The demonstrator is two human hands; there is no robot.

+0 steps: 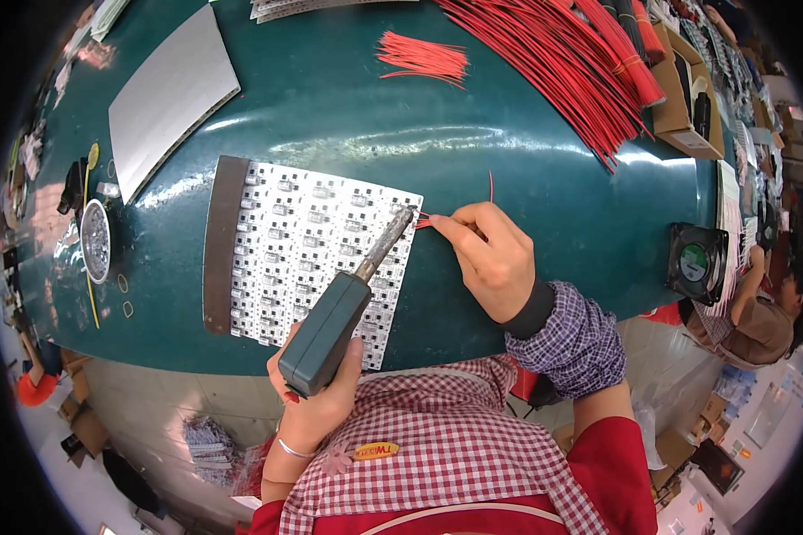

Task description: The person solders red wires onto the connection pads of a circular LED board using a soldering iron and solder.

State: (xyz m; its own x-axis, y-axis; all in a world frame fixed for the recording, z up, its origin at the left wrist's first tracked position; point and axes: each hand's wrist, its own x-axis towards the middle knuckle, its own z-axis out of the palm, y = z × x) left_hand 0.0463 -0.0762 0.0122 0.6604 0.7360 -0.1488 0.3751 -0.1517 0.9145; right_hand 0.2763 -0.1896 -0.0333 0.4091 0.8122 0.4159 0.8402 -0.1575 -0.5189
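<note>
Head view: the left hand (332, 401) grips a soldering gun (326, 334); the right hand (498, 267) pinches red wires (424, 225) at the circuit board's (268, 259) far right corner. Elsewhere it looks unwired, so most seems left.

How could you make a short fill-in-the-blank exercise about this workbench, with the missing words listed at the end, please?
1. The soldering iron is held in the person's ____ grip.
2. The right grip pinches thin wires coloured ____.
3. The strip along the left side of the white circuit boards is dark ____.
4. The square black fan stands near the ____ end of the green table, as the person sees it.

Missing words: left; red; brown; right.
</note>
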